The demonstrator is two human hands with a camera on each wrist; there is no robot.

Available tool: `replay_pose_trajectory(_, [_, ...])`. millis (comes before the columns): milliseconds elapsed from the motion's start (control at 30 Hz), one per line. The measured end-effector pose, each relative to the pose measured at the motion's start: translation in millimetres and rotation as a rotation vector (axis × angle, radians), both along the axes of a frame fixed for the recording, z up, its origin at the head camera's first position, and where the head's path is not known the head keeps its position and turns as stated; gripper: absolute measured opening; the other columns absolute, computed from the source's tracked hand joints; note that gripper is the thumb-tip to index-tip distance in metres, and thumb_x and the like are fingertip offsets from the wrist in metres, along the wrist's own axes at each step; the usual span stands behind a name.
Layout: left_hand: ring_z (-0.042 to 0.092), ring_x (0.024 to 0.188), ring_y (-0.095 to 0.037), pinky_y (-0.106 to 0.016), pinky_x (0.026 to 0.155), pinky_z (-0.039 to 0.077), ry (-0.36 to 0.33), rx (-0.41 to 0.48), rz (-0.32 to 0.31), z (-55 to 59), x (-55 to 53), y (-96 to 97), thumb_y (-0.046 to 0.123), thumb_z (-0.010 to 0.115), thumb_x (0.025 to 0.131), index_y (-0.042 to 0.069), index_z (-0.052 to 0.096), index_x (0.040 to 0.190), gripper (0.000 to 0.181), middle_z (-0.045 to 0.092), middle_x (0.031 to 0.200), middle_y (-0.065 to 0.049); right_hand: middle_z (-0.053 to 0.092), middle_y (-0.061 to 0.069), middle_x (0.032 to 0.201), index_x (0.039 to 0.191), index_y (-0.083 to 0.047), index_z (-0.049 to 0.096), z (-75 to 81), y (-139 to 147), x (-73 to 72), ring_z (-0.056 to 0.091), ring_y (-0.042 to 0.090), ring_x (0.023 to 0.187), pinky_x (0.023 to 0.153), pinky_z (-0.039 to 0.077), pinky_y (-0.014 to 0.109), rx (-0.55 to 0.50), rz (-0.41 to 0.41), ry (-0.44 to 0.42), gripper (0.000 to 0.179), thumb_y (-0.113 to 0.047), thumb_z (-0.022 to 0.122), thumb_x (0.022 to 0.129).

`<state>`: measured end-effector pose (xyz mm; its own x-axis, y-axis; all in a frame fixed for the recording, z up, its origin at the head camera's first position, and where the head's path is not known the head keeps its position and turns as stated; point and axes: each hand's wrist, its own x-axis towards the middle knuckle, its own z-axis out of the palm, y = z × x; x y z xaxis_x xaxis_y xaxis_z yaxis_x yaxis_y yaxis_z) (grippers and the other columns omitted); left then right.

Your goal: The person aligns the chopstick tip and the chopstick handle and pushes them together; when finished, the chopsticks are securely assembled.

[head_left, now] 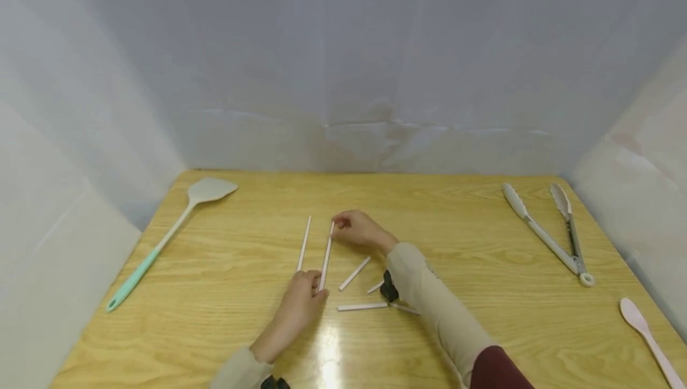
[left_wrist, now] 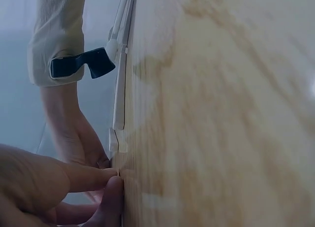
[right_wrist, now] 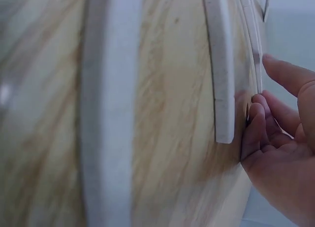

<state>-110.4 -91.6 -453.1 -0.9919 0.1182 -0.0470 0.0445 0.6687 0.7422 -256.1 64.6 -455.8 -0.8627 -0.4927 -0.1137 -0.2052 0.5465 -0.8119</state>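
A slim, straight white stick (head_left: 326, 258), near end pinched by the left hand (head_left: 297, 300), far end by the right hand (head_left: 361, 230), runs lengthwise between them, slanting slightly rightward.

The wood-grained table (head_left: 456, 347) over there has slim white sticks (head_left: 362, 307) lying about its middle. Seen from the near edge, a mint-handled spatula (head_left: 174, 228) lies at ten o'clock, spread tongs (head_left: 553, 245) at two, a pink spoon (head_left: 646, 332) towards four.

- My left hand (head_left: 298, 300) pinched low with its fingertips (left_wrist: 114, 188).
- My right hand (head_left: 362, 231) lay farther forward, fingers (right_wrist: 253, 132) curled.
- My right forearm (head_left: 442, 314) slanted inward.
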Motion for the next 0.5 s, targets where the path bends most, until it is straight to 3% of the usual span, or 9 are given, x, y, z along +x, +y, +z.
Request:
replay_pose_trajectory(167, [0.049,0.076,-0.019,-0.028,0.065,0.048,0.014,0.019,0.006,1.0,-0.1,-1.6,0.0,0.07,0.08,-0.018,0.057,0.111,0.038,0.052,0.083,-0.011,0.058,0.009,0.095,0.122,0.004,0.059,1.3,-2.5,0.7,0.05,0.016,0.086,0.082,0.046,0.028,0.056,0.027,0.076,0.047,-0.008,0.072,0.079])
replay_pose_trajectory(500, [0.045,0.07,-0.016,-0.023,0.059,0.04,0.017,0.031,-0.023,1.2,-0.9,-3.7,-0.005,0.074,0.074,-0.018,0.059,0.107,0.039,0.05,0.076,-0.007,0.051,0.006,0.088,0.124,0.005,0.057,-1.7,-7.6,0.0,0.044,0.016,0.082,0.077,0.043,0.028,0.161,0.048,0.169,0.052,-0.017,0.076,0.08])
